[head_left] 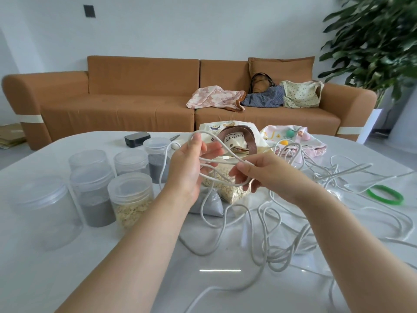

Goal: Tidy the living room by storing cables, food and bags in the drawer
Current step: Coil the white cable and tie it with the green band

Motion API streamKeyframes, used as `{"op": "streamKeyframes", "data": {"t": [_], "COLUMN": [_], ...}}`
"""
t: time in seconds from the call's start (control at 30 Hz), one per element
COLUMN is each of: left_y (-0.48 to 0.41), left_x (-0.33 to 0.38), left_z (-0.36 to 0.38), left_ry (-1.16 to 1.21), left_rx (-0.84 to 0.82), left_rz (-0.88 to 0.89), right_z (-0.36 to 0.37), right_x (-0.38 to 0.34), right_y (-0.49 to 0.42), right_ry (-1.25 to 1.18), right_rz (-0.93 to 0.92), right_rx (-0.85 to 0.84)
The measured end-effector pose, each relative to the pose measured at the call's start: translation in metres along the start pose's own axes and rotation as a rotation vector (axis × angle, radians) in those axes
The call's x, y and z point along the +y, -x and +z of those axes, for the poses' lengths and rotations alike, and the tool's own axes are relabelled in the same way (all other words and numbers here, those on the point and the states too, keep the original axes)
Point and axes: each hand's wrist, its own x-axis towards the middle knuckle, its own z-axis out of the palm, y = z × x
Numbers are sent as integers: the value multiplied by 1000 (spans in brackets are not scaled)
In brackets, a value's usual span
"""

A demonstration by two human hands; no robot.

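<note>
Two hands are raised above a white desk (67, 256), working on a white cable (225, 157) stretched between them. The left hand (189, 163) has its palm turned toward the camera and its fingers loosely curled, with several loops of the cable running through them and one loop rising above the fingertips. The right hand (264, 175) pinches a bundle of the same strands between thumb and fingers. From both hands the cable hangs to the desk, where a loose tangle (300, 239) of white cable spreads to the right and toward the near edge; whether it is one cable or several cannot be told. Six clear lidded jars (93, 195) stand in a group on the left of the desk, some holding grey grains, one holding oats, and the nearest looking empty. Just behind the hands lie a clear bag of oats (232, 193) and a bag of grey grains (211, 205), with a cream tote bag (237, 134) with brown handles beyond them and a pink patterned bag (300, 143) beside it. A green ring (384, 194) lies at the right, a small black box (137, 138) at the far edge. Three more bags (264, 98) rest on the brown sofa (135, 98) behind.
</note>
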Motion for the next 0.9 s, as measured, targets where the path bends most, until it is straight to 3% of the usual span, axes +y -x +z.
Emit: {"op": "streamKeyframes", "data": {"t": [0.13, 0.27, 0.4, 0.6, 0.9], "left_y": [-1, -2, -1, 6, 6], "left_x": [3, 11, 9, 4, -4], "left_z": [-5, -14, -12, 5, 18], "left_ry": [-30, -561, -671, -401, 172], "left_rx": [-96, -234, -342, -316, -193], "left_rz": [-34, -24, -59, 162, 43], "right_z": [5, 1, -2, 1, 10], "right_x": [1, 5, 7, 12, 6], "right_y": [-1, -4, -5, -5, -2], "right_ry": [-97, -265, -473, -398, -360], "right_rz": [44, 73, 50, 64, 62], "right_rx": [49, 193, 136, -65, -235]}}
